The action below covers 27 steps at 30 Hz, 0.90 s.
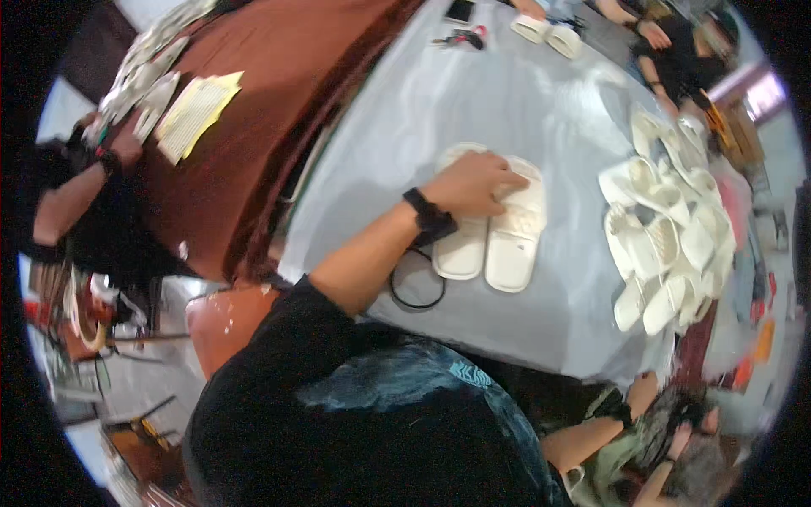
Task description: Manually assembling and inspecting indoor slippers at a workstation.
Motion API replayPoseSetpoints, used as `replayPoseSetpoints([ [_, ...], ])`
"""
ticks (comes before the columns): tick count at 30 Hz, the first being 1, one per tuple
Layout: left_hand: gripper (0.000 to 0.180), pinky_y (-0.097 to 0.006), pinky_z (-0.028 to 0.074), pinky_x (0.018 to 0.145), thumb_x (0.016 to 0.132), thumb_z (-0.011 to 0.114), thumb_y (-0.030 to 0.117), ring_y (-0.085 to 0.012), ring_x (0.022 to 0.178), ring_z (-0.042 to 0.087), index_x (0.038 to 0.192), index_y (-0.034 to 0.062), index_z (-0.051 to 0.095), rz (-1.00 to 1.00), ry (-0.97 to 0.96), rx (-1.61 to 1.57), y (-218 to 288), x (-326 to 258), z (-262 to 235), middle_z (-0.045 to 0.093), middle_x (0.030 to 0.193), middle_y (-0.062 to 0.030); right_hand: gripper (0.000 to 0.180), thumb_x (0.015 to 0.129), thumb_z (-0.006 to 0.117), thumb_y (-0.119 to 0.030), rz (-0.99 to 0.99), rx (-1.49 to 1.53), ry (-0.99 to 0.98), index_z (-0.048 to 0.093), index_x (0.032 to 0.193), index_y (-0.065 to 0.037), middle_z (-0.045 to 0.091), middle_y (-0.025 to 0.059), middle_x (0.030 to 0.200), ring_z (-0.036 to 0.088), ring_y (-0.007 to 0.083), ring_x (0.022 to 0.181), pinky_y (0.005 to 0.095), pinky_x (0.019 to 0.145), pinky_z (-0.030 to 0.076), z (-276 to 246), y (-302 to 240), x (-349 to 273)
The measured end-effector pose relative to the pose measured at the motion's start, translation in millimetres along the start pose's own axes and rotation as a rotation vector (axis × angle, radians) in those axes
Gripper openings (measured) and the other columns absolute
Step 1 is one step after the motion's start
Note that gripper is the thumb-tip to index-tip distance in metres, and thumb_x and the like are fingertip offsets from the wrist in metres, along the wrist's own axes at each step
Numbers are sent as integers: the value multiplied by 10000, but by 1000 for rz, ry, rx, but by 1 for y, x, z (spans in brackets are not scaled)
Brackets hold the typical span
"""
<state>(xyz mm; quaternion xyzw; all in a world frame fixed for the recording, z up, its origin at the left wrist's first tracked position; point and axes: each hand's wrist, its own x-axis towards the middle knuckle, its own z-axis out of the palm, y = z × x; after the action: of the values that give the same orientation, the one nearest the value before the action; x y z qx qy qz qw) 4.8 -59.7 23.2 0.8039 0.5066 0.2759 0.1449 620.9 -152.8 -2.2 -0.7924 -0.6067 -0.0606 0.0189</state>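
Note:
A pair of cream slippers lies side by side on the grey-covered table, toes away from me: the left slipper [460, 253] and the right slipper [511, 245]. Reaching across from the left, my left hand [480, 183] covers their upper straps. Its fingers and thumb are bent around the right slipper's strap, and part of the grip is hidden beneath the hand. My right hand [642, 390] is low at the right, beside the near table edge, with its fingers curled closed. What it holds, if anything, does not show.
A heap of cream slippers [667, 228] covers the table's right side. A black loop [417, 279] lies near my left wrist. Another slipper pair [547, 35], a phone [459, 10] and keys [460, 39] are at the far end. Co-workers surround the tables; papers [198, 114] lie on the brown one.

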Motion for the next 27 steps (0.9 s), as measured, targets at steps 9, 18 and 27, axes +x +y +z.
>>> replayPoseSetpoints([
  [9, 537, -424, 495, 885, 666, 765, 143, -350, 1002, 600, 1193, 141, 663, 78, 100, -52, 0, -2, -4, 644, 1086, -156, 197, 853, 525, -156, 86, 116, -126, 590, 947, 4, 614, 261, 924, 567, 476, 903, 522, 758, 447, -81, -58, -61],
  [18, 548, -414, 474, 935, 682, 762, 154, -330, 1079, 577, 1219, 170, 657, 30, 34, 2, 4, 6, 3, 639, 1127, -146, 166, 863, 581, -196, 14, 141, -271, 626, 955, -65, 654, 199, 933, 606, 432, 900, 497, 731, 487, -87, -54, -90],
  [27, 544, -415, 471, 934, 686, 751, 149, -338, 1079, 580, 1221, 164, 659, -3, 36, -33, 12, 5, 0, 640, 1136, -156, 140, 860, 631, -158, 114, 307, 43, 626, 925, -34, 644, 222, 857, 615, 440, 814, 478, 692, 481, -79, -57, -83],
])
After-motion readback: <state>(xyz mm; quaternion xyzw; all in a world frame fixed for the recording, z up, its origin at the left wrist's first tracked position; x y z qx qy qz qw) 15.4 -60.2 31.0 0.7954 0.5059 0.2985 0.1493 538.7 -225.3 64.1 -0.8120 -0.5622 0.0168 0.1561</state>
